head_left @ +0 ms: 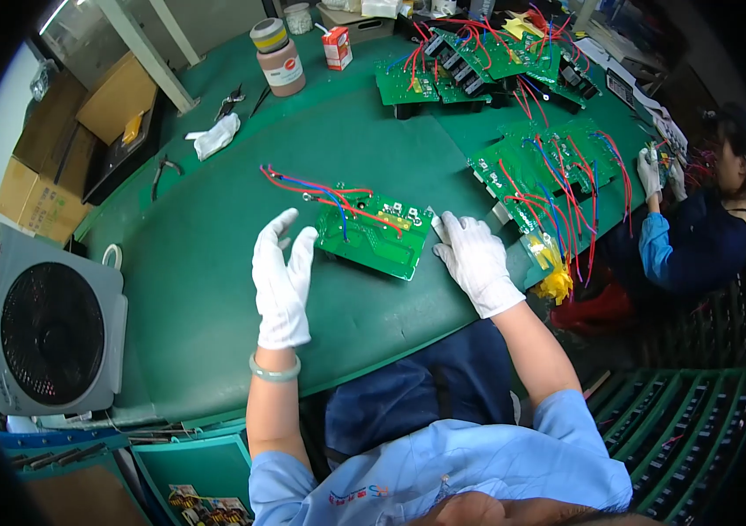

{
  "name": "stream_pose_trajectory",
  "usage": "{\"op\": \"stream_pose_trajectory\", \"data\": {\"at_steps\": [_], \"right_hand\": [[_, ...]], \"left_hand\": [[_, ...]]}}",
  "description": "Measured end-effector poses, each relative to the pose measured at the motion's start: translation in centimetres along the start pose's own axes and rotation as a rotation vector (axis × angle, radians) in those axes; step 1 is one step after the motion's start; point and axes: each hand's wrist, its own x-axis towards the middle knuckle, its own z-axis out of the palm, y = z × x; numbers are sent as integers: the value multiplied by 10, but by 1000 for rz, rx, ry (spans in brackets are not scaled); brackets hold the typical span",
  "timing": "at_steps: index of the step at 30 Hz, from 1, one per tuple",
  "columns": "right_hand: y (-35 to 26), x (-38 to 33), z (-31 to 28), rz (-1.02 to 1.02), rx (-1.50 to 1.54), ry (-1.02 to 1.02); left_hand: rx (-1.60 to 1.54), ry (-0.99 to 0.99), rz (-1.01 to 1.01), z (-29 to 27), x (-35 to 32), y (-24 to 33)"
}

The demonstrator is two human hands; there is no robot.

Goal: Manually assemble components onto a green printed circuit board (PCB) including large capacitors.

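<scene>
Green circuit board (373, 232) is lying flat on the green table (215, 333) right in front of the person, with red and blue wires (307, 186) trailing off its corner toward about 10 o'clock. Its long axis is running roughly from 10 to 4 o'clock across the picture, tilted a bit, so the two short ends are facing the two hands. Left hand (282, 276) in a white glove is hovering just beside the board's 9 o'clock end, fingers (301, 250) spread apart and pointing up toward 12, not gripping anything, maybe just brushing the board's edge but I can't tell for sure. Right hand (476, 259), also gloved, is sitting at the 3 o'clock end with its fingertips (439, 226) touching or nearly touching the board's upper corner, fingers loosely apart, nothing clamped. Right one is looking a hair nearer to the board than the left. More boards with wiring (548, 171) are piling up toward 1 and 2 o'clock, a brown jar (278, 60) is standing at 12, a white fan (50, 323) is sitting off at 9, and another person's gloved hand (650, 171) is working way over at 3 o'clock.
</scene>
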Motion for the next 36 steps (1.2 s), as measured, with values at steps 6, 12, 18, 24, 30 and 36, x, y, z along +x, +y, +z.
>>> {"op": "stream_pose_trajectory", "data": {"at_steps": [6,12,18,24,30,36], "right_hand": [[2,10,1,-20,-272,-303],[26,-14,-35,307,515,-343],[-1,-59,-65,187,731,-77],[-18,-74,-74,-39,374,-51],[-34,-63,-79,15,361,-147],[-37,-73,-77,36,397,-152]], "left_hand": [[-108,-429,-199,32,38,-44],[-324,-556,-232,42,32,-40],[-280,-704,-372,20,-4,1],[-769,-773,-475,11,-7,-23],[-510,-740,-431,25,-11,-19],[-618,-619,-461,29,-23,-19]]}}
